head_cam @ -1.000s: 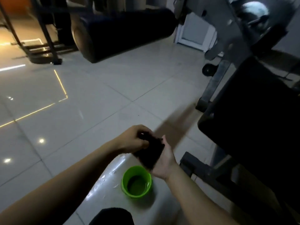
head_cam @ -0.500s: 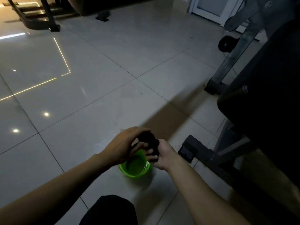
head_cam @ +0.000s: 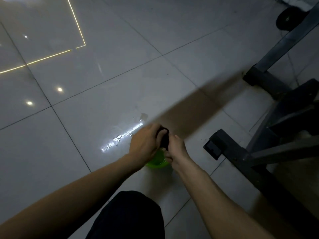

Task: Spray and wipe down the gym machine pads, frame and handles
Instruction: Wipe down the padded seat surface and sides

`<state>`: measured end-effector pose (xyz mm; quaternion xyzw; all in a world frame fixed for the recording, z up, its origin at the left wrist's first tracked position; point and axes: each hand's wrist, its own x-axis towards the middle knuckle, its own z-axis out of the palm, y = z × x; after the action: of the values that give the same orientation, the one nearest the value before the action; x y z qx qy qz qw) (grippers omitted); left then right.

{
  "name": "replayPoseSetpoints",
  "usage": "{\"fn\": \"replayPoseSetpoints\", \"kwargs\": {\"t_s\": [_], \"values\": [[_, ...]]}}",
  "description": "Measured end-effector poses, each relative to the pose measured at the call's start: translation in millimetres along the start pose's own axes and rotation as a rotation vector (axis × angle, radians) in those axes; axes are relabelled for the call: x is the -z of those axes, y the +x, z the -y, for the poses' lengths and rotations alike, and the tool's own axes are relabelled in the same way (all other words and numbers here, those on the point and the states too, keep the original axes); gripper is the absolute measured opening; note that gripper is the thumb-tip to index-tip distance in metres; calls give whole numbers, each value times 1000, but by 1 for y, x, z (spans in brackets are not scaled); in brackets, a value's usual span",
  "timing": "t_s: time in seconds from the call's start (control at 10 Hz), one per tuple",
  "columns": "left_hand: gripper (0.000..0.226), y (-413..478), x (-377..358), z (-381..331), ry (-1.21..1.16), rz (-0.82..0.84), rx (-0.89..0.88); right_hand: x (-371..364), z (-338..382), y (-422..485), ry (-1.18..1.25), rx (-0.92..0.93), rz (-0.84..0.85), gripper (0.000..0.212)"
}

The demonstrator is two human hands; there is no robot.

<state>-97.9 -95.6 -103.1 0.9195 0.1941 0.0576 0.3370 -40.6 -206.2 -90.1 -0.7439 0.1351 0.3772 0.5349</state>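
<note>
A dark cloth (head_cam: 164, 138) is bunched between both hands, low over a small green bowl (head_cam: 158, 161) on the tiled floor. My left hand (head_cam: 144, 144) grips the cloth from the left and my right hand (head_cam: 176, 149) grips it from the right. Both hands hide most of the bowl; only its near rim shows. The gym machine's dark metal frame (head_cam: 241, 152) stands on the floor to the right, with a black pad (head_cam: 296, 107) above it at the right edge.
Water drops glint on the wet tile (head_cam: 120, 137) just left of my hands. A black wheel (head_cam: 287, 18) sits at the top right by a slanted frame bar (head_cam: 283, 44). My dark-clothed knee (head_cam: 127, 216) is at the bottom centre. Open tiled floor stretches to the left.
The view has tilted further down and the machine slid to the right. Both hands kept hold of the cloth and sank lower over the green bowl.
</note>
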Motion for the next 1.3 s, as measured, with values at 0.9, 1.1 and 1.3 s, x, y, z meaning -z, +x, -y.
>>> {"fn": "replayPoseSetpoints", "kwargs": {"t_s": [0.9,1.1,1.3], "values": [[47,21,-25,22,-120,256,201,-12,-9,38,-812,659,-276,76],[53,25,-35,25,-447,228,441,-13,-8,55,-937,858,-328,70],[49,25,-25,11,-585,212,389,-8,-3,54,-928,979,-372,68]]}}
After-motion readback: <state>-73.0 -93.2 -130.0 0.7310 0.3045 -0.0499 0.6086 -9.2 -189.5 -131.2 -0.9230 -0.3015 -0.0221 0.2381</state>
